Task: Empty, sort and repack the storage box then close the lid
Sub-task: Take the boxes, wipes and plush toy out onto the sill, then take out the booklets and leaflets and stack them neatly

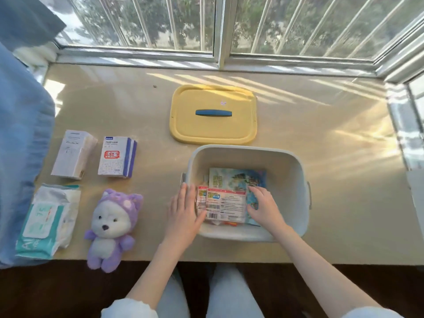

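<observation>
While the lid waits aside by the table's far edge, the left grip presses flat and the right grip pinches a packet, squaring it inside the storage box.

Both forearms reached forward from the lower edge of the view, bare and converging a little toward the middle. The left hand lay palm down, fingers straight and close together, pressed flat against the left edge of a packet. The right hand was arched (knuckles raised, wrist low), its fingers and thumb curled over the packet's right edge.
</observation>
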